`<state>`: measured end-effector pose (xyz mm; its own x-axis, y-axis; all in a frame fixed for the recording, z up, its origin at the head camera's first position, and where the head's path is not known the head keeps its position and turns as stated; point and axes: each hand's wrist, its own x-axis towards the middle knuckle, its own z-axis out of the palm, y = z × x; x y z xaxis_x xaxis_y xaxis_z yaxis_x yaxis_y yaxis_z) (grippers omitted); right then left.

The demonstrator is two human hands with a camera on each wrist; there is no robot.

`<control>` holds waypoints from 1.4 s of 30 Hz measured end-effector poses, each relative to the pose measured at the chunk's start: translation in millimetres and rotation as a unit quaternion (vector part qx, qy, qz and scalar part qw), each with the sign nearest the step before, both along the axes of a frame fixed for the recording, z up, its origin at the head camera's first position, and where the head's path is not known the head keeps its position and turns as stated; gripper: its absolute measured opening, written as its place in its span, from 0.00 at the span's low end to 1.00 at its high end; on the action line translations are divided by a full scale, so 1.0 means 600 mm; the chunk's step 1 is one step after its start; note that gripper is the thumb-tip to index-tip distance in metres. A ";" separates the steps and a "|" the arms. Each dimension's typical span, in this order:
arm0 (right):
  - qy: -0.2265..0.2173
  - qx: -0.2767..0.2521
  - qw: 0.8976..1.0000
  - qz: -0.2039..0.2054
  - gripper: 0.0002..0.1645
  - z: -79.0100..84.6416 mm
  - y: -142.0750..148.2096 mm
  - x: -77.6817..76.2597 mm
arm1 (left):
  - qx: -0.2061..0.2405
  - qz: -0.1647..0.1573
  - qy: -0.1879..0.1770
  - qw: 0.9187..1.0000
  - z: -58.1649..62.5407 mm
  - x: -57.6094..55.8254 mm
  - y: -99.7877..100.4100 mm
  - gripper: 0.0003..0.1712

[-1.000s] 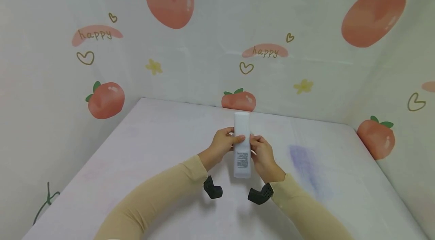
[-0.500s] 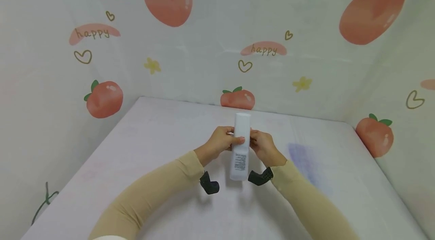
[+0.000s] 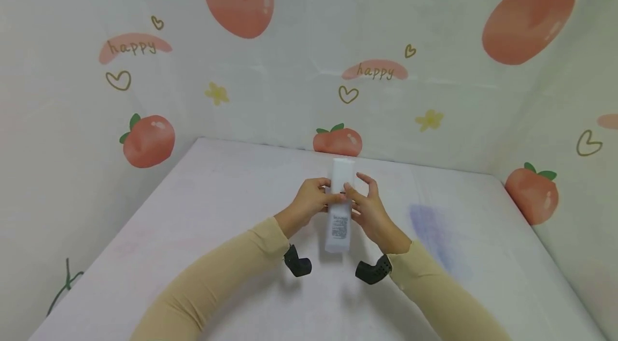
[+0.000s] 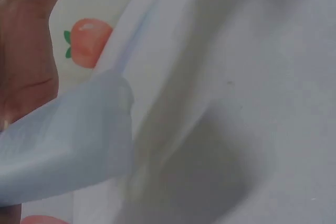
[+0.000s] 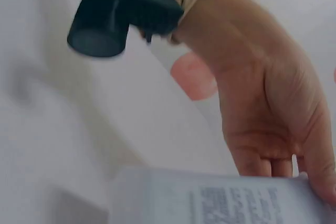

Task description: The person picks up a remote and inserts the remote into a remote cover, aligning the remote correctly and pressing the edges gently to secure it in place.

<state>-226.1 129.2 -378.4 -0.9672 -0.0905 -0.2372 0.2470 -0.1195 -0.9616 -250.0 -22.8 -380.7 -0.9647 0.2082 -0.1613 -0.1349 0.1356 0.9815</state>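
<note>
My right hand (image 3: 373,213) just brought its thumb onto the bottle's (image 3: 340,217) near face, so it grips alongside my left hand (image 3: 307,200).

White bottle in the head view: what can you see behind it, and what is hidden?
The left hand and right hand reach partly behind the white bottle; tabletop shows past its edges. The parts of hands and tabletop directly behind it are covered.
</note>
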 end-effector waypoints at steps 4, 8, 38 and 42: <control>0.006 0.009 1.000 0.005 0.27 -0.001 0.008 0.002 | 0.000 -0.018 -0.006 1.000 -0.005 0.003 0.000 0.36; 0.006 -0.031 0.999 -0.013 0.20 -0.001 0.013 0.001 | 0.041 0.005 -0.037 0.998 -0.013 0.005 -0.004 0.36; 0.111 0.170 0.976 0.085 0.27 0.005 0.008 0.013 | 0.129 0.143 -0.119 0.974 0.008 -0.003 0.020 0.08; 0.125 0.210 0.966 0.086 0.28 0.004 0.007 0.012 | 0.124 0.141 -0.124 0.974 0.008 -0.010 0.021 0.13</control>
